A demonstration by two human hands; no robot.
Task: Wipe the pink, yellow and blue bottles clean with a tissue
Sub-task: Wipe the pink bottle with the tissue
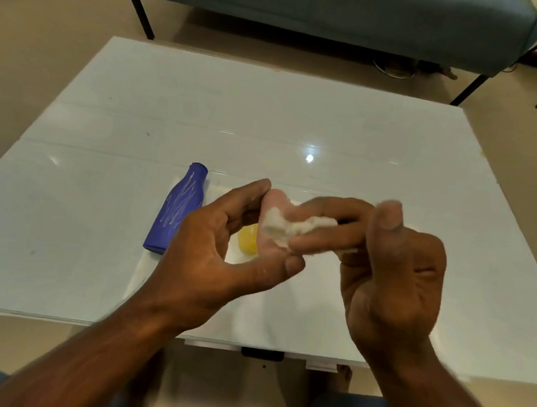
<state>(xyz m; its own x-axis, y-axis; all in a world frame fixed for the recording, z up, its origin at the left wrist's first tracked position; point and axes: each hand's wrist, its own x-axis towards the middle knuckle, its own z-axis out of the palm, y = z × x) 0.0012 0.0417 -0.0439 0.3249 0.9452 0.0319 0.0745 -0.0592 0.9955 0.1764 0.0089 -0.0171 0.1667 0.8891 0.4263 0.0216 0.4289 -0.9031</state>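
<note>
The left hand (226,248) holds the pink bottle (275,200) above the near half of the table (299,110). Its fingers and thumb curl around the bottle, so only a small pale pink part shows between the two hands. The right hand (384,259) pinches a crumpled white tissue (294,227) and presses it against the side of the pink bottle. Its fingers are bent over the tissue and the thumb stands up; the hand is a little blurred.

The blue bottle (177,209) lies on its side on the table, left of the hands and nearer to the near edge than to the far edge. Its open neck points toward the far edge and its flat base toward the near edge. It is dark blue, narrow at the neck and wider below, and thin white scribbled lines cover its upper side.

The yellow bottle (248,241) lies on the table just behind the left hand, right of the blue bottle. Only a rounded yellow part is visible in the gap between thumb and fingers, so how it lies I cannot tell.

A flat white sheet of tissue (148,268) is spread on the table under the bottles and the hands. The table top is white and glossy.
</note>
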